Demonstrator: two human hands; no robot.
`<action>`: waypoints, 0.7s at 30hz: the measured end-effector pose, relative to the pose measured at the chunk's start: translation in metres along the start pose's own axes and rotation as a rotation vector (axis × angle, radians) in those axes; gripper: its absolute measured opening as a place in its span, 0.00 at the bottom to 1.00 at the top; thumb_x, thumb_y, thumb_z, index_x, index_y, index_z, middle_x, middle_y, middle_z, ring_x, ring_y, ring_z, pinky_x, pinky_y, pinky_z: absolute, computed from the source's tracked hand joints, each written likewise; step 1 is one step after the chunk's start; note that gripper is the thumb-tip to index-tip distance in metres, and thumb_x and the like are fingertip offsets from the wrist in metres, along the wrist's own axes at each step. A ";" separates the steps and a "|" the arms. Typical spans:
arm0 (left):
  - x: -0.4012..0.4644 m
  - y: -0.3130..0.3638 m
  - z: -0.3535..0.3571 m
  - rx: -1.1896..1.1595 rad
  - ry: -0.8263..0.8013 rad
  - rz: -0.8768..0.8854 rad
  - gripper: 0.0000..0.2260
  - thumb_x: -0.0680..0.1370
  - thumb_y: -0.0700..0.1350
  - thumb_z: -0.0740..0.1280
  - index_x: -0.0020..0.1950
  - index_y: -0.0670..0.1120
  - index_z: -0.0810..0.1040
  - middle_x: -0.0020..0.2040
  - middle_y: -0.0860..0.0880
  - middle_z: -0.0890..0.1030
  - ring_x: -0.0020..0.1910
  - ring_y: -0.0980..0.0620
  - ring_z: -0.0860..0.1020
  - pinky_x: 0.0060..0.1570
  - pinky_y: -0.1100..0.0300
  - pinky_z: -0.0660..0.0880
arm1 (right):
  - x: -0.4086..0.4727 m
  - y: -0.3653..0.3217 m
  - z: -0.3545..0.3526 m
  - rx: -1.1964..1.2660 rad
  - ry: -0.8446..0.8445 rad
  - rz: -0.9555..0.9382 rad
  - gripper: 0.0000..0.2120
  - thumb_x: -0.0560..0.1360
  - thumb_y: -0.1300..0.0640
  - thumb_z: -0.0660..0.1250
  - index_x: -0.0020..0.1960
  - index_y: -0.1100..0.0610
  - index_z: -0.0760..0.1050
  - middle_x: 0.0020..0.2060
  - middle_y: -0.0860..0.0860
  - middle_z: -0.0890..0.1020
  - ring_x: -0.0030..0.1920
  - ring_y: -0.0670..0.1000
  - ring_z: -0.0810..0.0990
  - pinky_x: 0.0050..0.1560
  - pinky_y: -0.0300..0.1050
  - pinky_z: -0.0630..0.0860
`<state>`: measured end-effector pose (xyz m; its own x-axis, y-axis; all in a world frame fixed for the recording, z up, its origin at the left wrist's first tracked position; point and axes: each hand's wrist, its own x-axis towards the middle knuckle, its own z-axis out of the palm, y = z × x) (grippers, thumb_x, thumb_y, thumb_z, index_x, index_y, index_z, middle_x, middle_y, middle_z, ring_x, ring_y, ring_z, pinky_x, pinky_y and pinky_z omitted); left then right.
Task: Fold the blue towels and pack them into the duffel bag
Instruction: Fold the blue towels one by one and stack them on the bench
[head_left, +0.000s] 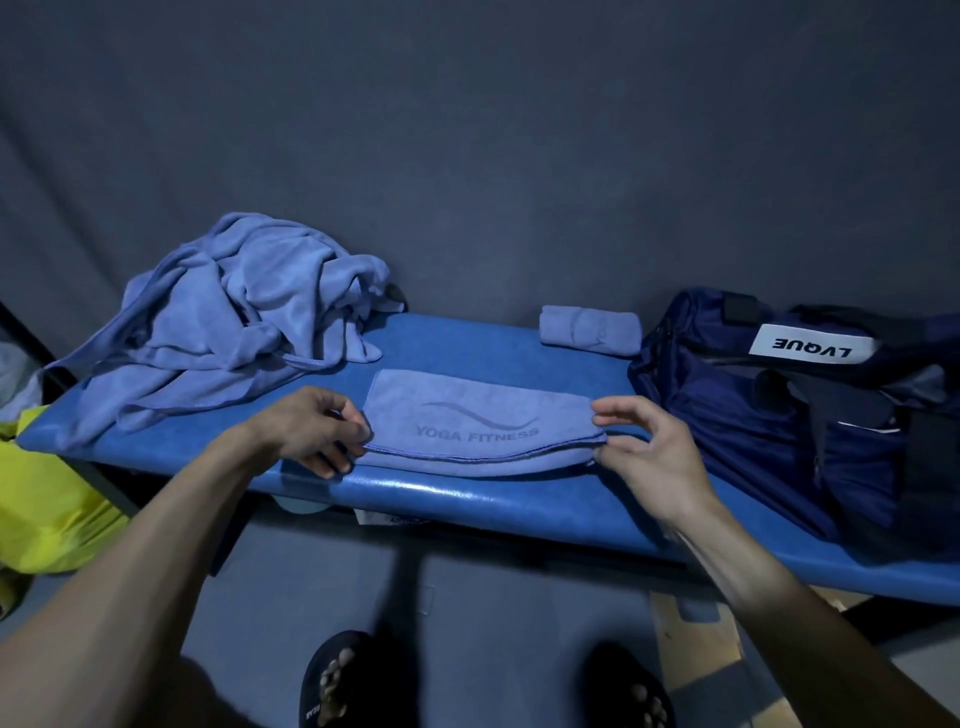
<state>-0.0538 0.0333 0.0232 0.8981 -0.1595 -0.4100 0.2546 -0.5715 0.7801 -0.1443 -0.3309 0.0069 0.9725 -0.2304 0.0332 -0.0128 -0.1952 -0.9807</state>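
A blue towel (478, 426) printed "YOGA FITNESS" lies folded into a long strip at the front of the blue padded bench (467, 499). My left hand (317, 428) pinches its left end. My right hand (644, 447) is at its right end, thumb and a fingertip on the near corner, the other fingers spread above the cloth. A heap of unfolded blue towels (228, 327) sits at the bench's back left. One rolled blue towel (589, 330) lies at the back, beside the navy duffel bag (789, 415) on the right, which stands open with a white "LVQUE" label.
A dark cloth backdrop hangs right behind the bench. Something yellow (47, 499) sits low at the left, beside the bench's end. My feet in dark sandals (337, 680) stand on the grey floor below the bench's front edge.
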 end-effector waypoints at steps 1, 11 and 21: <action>0.001 -0.001 0.000 -0.004 0.001 -0.002 0.02 0.80 0.36 0.69 0.48 0.39 0.79 0.40 0.40 0.85 0.32 0.45 0.82 0.28 0.58 0.79 | 0.000 -0.001 -0.001 0.046 0.000 0.004 0.22 0.70 0.78 0.70 0.56 0.55 0.80 0.52 0.52 0.83 0.43 0.47 0.85 0.40 0.35 0.79; 0.003 -0.004 -0.002 -0.045 -0.004 -0.020 0.04 0.79 0.37 0.70 0.50 0.36 0.79 0.40 0.39 0.85 0.34 0.43 0.82 0.30 0.56 0.80 | 0.003 0.010 -0.021 -0.194 -0.179 -0.020 0.21 0.73 0.77 0.64 0.51 0.54 0.83 0.48 0.50 0.87 0.42 0.47 0.84 0.44 0.35 0.78; 0.003 -0.004 -0.003 -0.011 -0.006 -0.012 0.03 0.78 0.39 0.71 0.48 0.40 0.79 0.42 0.40 0.86 0.35 0.45 0.83 0.34 0.56 0.80 | -0.009 0.004 -0.011 -0.535 -0.235 -0.149 0.13 0.73 0.68 0.67 0.45 0.51 0.83 0.33 0.40 0.81 0.31 0.42 0.74 0.38 0.33 0.69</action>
<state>-0.0511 0.0370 0.0203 0.8928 -0.1573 -0.4221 0.2695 -0.5643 0.7803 -0.1553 -0.3397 0.0045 0.9974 0.0411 0.0593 0.0715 -0.6757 -0.7337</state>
